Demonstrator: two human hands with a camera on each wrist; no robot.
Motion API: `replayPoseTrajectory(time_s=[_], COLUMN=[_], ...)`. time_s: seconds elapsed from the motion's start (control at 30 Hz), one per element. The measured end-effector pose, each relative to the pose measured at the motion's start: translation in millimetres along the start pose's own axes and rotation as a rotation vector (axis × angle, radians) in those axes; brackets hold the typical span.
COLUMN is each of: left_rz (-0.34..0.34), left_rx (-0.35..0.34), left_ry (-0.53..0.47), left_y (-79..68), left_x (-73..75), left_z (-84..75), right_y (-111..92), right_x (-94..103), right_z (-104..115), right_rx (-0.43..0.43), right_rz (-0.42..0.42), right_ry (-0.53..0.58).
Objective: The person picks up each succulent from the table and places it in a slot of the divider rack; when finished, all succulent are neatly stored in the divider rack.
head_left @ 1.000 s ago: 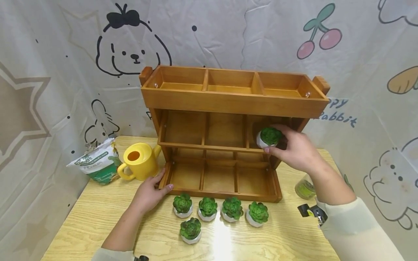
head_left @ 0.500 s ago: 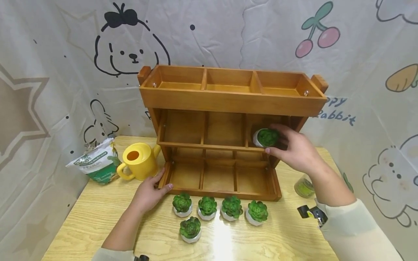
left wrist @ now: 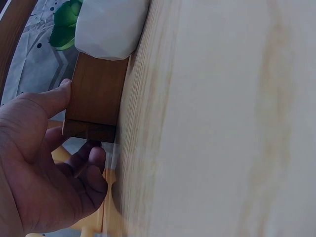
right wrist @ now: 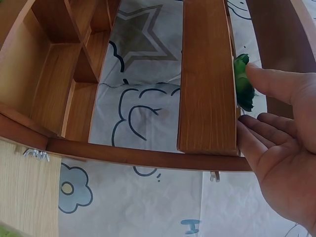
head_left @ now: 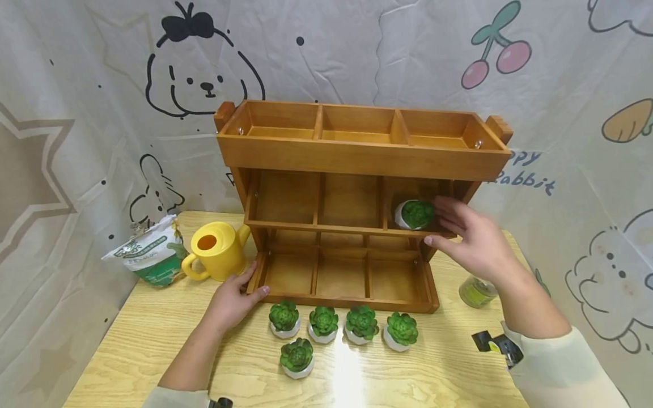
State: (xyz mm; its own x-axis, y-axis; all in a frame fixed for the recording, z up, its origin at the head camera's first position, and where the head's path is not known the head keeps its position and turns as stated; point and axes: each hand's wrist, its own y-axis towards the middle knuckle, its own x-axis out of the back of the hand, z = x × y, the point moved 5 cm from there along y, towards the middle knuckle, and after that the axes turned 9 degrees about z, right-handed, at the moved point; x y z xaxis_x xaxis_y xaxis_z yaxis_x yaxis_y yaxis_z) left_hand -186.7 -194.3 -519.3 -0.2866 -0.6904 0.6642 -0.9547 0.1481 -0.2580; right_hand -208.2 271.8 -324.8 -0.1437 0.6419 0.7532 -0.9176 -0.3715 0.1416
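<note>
A three-tier wooden planter shelf (head_left: 362,158) stands on the table, each tier divided into compartments. One potted succulent (head_left: 418,215), green in a white faceted pot, sits tilted in the middle tier's right compartment. Just right of that plant, my right hand (head_left: 476,241) has its fingers extended and thumb spread, holding nothing. The right wrist view shows only the succulent's leaves (right wrist: 243,84) above the tier's front board. My left hand (head_left: 232,303) grips the lower left corner of the shelf, thumb on the front board (left wrist: 96,94) and fingers curled at its end.
Several more potted succulents (head_left: 323,323) stand in front of the shelf, one (head_left: 297,357) nearer the front. At left are a yellow watering can (head_left: 219,252) and a white-green bag (head_left: 153,252). A small jar with green contents (head_left: 476,292) stands right, below my right forearm.
My right hand has set the succulent into the middle tier's right compartment, let go and drawn slightly away to the right. My left hand stays on the shelf corner.
</note>
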Motion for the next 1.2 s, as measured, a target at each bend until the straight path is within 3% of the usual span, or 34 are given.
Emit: replayPoseTrajectory(time_s=[0.4,0.93,1.2], left_rz=[0.001,0.004,0.006], left_rx=[-0.005,-0.009,-0.001], left_ry=[0.005,-0.004,-0.009], left_y=[-0.7,-0.1,0.7], left_x=[-0.9,-0.4,1.0], left_z=[0.9,-0.7,-0.9], right_y=[-22.5,-49.2,-62.4], right_x=[-0.5,-9.5,-19.4], right_z=[-0.8,-3.0,-6.4], right_rx=[-0.049,0.01,0.046], right_rz=[-0.039,-0.075,-0.143], right_ry=[0.034,0.023,0.053])
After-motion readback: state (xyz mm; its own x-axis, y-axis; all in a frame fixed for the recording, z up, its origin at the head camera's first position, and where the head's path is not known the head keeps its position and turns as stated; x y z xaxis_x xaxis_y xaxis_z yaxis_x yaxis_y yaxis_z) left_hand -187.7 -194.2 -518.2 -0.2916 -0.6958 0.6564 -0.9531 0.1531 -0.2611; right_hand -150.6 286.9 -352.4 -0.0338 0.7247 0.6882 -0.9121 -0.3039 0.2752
